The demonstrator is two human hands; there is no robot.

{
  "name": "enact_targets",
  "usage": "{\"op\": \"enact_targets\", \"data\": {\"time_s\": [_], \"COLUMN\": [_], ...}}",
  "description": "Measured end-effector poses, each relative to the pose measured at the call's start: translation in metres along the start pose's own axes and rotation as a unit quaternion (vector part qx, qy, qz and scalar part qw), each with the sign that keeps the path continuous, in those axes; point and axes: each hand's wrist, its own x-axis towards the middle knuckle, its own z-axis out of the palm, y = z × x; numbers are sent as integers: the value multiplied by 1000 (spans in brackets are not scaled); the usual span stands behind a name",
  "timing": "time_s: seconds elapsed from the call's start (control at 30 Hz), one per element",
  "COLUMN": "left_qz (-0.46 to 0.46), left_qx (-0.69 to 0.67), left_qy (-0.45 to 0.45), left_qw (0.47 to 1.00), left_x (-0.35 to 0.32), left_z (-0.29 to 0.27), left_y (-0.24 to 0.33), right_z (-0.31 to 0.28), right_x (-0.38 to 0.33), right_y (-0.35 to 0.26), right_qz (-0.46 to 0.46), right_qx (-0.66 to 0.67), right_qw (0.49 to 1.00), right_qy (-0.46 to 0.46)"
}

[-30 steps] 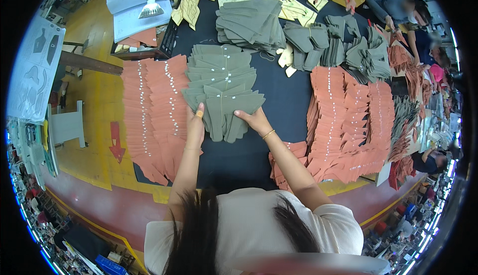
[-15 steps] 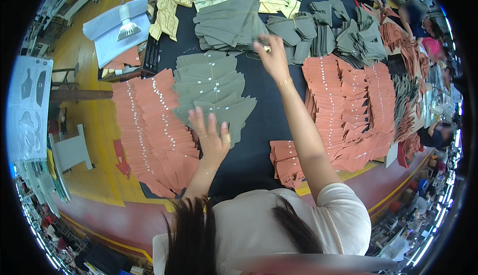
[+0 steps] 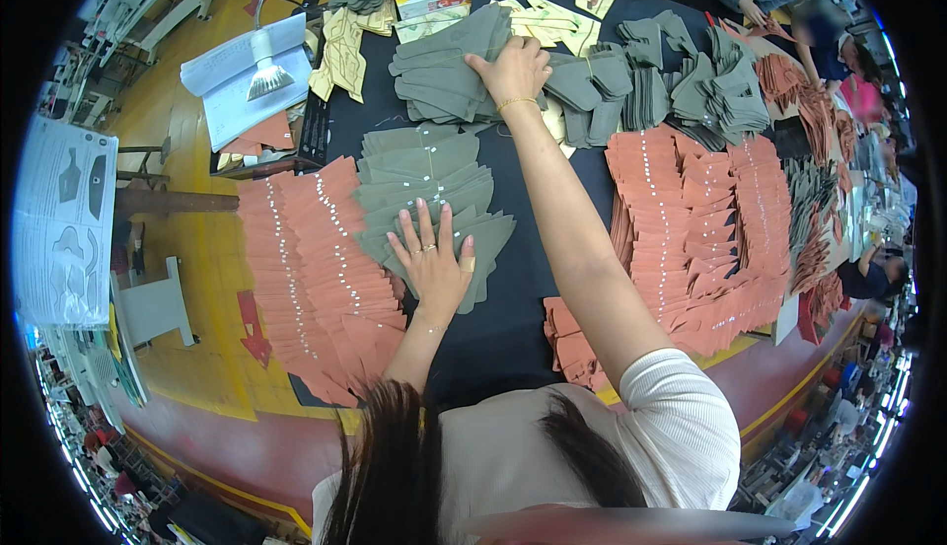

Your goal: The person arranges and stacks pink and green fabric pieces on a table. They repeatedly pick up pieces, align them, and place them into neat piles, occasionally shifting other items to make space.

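My left hand (image 3: 431,261) lies flat with fingers spread, gripping nothing, pressing down on the fanned row of olive-green cut pieces (image 3: 424,185) that runs up the middle of the dark surface (image 3: 513,298). My right hand (image 3: 515,67) is stretched far ahead, its fingers curled down onto the edge of a thicker olive-green stack (image 3: 449,67) near the far end, though I cannot tell whether it has closed around a piece. Rust-orange pieces (image 3: 316,279) are fanned out just left of the olive row, and more rust-orange rows (image 3: 691,219) lie to my right.
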Motion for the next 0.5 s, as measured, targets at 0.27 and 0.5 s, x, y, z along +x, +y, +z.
{"op": "enact_targets", "data": {"time_s": [0.27, 0.5], "left_qz": [-16, 103], "left_qx": [-62, -98], "left_qy": [9, 246], "left_qw": [998, 959], "left_x": [3, 59], "left_z": [-10, -63], "left_y": [2, 4], "right_z": [-44, -141], "right_x": [-29, -83], "right_y": [-32, -42], "right_qz": [-61, -121], "right_qx": [144, 500], "right_qw": [983, 853], "right_qy": [-92, -89]}}
